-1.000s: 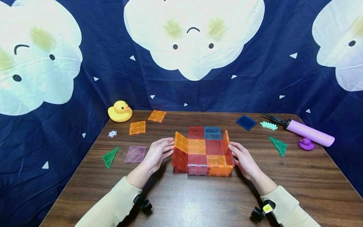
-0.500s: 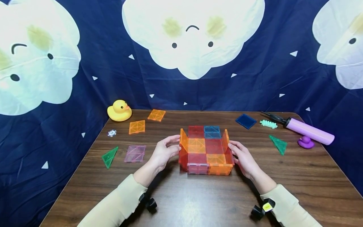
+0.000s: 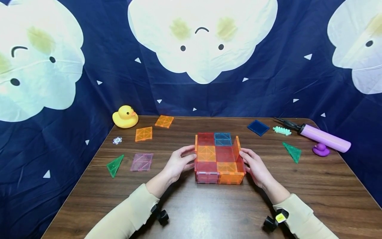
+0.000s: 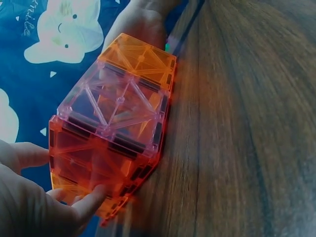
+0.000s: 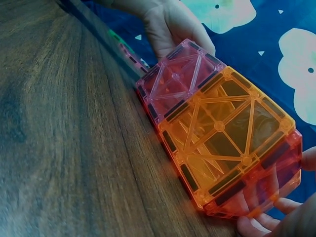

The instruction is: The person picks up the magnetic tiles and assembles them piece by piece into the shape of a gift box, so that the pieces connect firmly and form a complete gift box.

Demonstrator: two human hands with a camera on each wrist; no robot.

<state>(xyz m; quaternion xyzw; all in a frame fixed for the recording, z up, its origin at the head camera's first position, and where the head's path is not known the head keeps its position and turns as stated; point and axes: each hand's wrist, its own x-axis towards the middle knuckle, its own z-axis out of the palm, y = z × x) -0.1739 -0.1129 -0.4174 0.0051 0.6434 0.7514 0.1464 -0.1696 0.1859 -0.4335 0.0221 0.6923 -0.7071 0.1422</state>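
Note:
A box of translucent magnetic tiles (image 3: 225, 154), red, orange, blue and pinkish, stands in the middle of the table, open at the top. My left hand (image 3: 176, 162) touches its left wall, fingers fairly straight. In the left wrist view the thumb lies on a red side tile (image 4: 89, 153), beside the pink front tile (image 4: 116, 103). At the right wall, my right hand (image 3: 255, 166) rests its fingers against the upright orange tile (image 3: 236, 148) and the red one below. The right wrist view shows the orange front tile (image 5: 222, 128) close up, fingertips at the red side wall.
Loose tiles lie around: orange (image 3: 144, 133), pink (image 3: 141, 162), green triangles (image 3: 114, 165) and dark blue (image 3: 258, 127). A yellow rubber duck (image 3: 125, 117) and a poker chip (image 3: 117, 140) are left. Right are a purple hand pump (image 3: 325, 137), purple duck (image 3: 321, 150) and mint toy piece (image 3: 282, 130).
My left hand has moved right, swinging the left wall of orange and red tiles inward from a slant to upright against the box. The right hand has stayed nearly still.

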